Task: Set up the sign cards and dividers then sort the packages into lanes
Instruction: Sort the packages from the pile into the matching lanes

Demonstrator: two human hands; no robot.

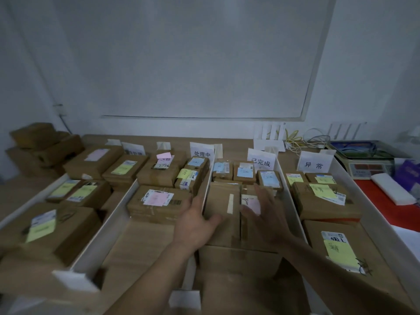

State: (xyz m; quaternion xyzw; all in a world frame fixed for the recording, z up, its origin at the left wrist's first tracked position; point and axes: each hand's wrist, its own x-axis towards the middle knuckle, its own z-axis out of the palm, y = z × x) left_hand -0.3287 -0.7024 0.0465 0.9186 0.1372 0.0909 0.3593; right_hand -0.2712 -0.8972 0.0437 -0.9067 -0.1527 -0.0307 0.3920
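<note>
Far left: boxes (pixel 43 144) are stacked
Left lane: yellow-noted packages (pixel 75 192) are laid near a half-hidden sign card (pixel 134 149)
Left hand (pixel 195 226): fingers are held straight, nothing gripped; it is placed at the middle divider (pixel 208 178)
Right hand (pixel 266 212): fingers are spread, nothing gripped; it is held over a pink-noted package (pixel 246 197) in the third lane; contact cannot be told
Right lane: yellow-labelled packages (pixel 325 198) are laid before the far sign (pixel 314 163)

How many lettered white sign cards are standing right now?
4 white paper sign cards, in a row at the back: leftmost card, partly hidden by a brown cardboard box; second card; third card; rightmost card.
</note>
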